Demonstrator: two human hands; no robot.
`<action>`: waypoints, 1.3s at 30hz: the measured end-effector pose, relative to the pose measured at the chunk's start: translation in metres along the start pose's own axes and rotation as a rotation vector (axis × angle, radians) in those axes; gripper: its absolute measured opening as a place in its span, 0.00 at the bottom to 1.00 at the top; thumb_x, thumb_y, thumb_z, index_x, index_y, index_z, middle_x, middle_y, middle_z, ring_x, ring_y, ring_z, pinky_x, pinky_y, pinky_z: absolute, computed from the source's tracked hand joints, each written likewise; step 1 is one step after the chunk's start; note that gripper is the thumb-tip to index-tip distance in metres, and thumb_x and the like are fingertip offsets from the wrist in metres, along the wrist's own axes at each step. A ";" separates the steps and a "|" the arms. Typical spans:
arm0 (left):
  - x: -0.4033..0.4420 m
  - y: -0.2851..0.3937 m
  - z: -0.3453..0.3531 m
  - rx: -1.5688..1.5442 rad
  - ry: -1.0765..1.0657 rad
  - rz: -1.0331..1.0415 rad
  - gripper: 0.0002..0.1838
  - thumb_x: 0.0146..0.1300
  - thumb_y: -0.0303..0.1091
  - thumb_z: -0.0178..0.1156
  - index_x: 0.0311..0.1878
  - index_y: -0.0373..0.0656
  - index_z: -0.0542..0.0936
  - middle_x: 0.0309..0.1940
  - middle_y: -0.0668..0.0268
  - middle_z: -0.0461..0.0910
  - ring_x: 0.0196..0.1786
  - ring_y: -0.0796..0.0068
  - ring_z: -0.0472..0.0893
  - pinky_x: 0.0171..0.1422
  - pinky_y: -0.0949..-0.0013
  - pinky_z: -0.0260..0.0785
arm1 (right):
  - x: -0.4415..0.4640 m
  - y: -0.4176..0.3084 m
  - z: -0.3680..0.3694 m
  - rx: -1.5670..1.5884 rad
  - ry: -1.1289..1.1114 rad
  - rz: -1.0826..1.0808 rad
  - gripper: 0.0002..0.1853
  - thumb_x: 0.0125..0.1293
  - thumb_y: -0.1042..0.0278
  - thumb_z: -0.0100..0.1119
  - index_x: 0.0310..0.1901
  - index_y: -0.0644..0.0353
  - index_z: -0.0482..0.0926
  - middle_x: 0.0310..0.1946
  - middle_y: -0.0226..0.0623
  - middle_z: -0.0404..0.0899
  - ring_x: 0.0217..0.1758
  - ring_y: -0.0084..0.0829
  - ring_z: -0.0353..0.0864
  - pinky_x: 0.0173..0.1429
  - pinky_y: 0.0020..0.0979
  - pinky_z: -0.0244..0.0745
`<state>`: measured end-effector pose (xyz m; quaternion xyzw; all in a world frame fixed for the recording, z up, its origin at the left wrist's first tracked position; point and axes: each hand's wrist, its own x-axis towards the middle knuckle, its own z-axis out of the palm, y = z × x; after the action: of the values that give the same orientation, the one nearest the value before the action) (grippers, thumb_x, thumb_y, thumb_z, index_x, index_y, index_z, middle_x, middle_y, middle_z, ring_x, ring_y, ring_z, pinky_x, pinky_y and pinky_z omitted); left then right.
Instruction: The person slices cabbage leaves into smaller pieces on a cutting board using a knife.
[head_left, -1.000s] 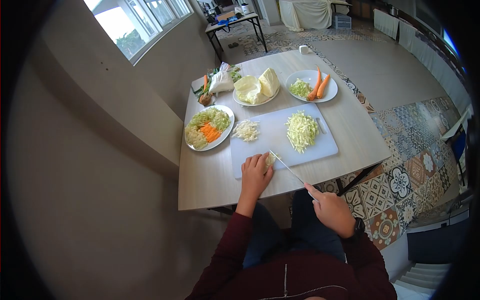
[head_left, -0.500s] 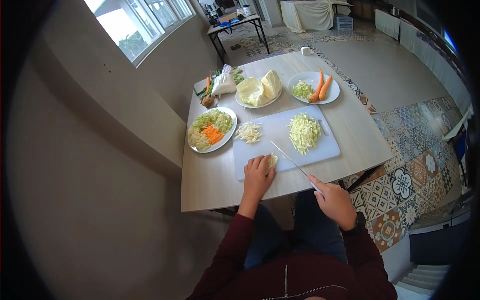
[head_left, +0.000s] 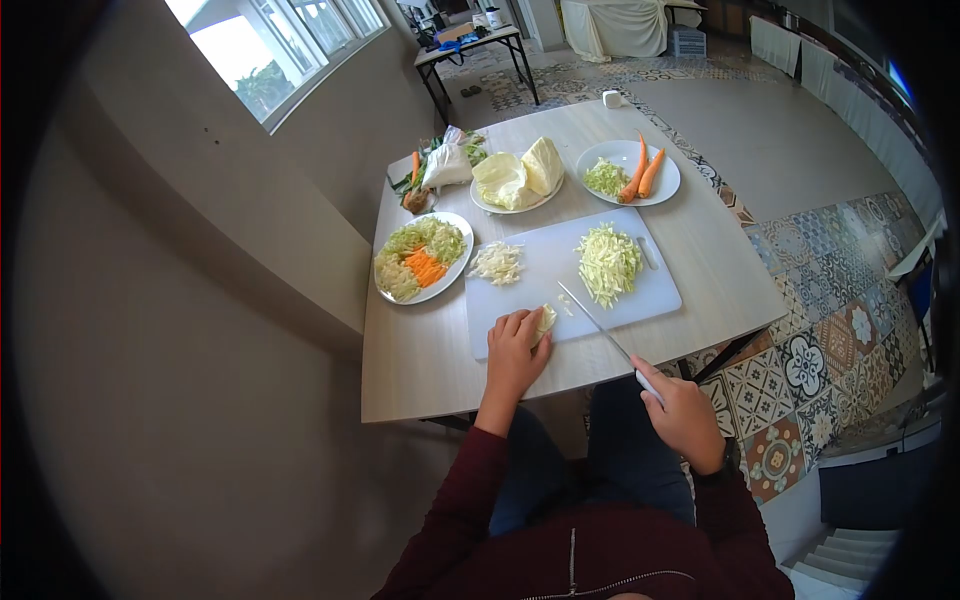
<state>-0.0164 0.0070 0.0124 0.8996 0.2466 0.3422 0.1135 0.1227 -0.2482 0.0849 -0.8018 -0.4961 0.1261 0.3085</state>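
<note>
My left hand (head_left: 516,345) is closed on a piece of cabbage (head_left: 545,320), pressing it to the near edge of the white cutting board (head_left: 545,262). In my right hand (head_left: 680,405) is a kitchen knife (head_left: 598,325), its fingers wrapped round the handle. The blade points away to the upper left over the board, a little right of the cabbage piece and apart from it. A few small cut bits lie between them. On the board's right side is a large heap of shredded cabbage (head_left: 609,265); a smaller, paler shredded heap (head_left: 497,263) is at the left.
A plate (head_left: 462,279) of shredded cabbage and carrot stands left of the board. Behind it are a plate with cabbage leaves (head_left: 510,182) and a plate (head_left: 668,190) with two carrots (head_left: 640,172) and shreds. A white bag (head_left: 447,167) and vegetables occupy the far left corner.
My right hand has moved the knife right and slightly toward me, away from the cabbage piece. Small cut bits now show beside it. My left hand has barely moved.
</note>
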 end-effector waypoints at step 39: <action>0.000 0.001 0.001 0.027 -0.029 -0.015 0.22 0.62 0.34 0.65 0.60 0.45 0.82 0.54 0.63 0.81 0.59 0.58 0.76 0.63 0.55 0.65 | 0.016 -0.020 0.021 -0.049 -0.164 -0.031 0.28 0.73 0.68 0.52 0.74 0.51 0.68 0.32 0.53 0.83 0.37 0.58 0.84 0.44 0.53 0.79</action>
<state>-0.0156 0.0064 0.0119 0.9040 0.2564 0.3248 0.1073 0.1052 -0.2199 0.0825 -0.7883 -0.5350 0.1741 0.2492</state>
